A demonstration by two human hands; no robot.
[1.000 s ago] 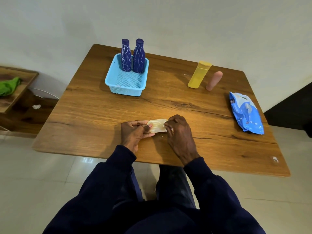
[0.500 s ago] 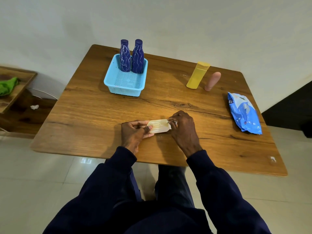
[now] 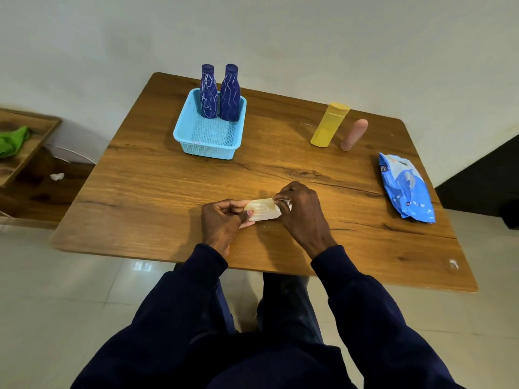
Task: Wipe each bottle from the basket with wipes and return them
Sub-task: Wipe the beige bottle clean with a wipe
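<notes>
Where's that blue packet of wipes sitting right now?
In the head view, the blue wipes packet lies by the right edge of the table, nearer the person than the pink bottle.

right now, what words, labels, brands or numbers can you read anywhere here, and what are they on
No text can be read clearly.
wipes pack: small white print on a dark patch near its far end, too small to read.
dark blue bottles: only white squiggly lines, no text.
yellow bottle, pink bottle, held wipe: no print visible.
</notes>
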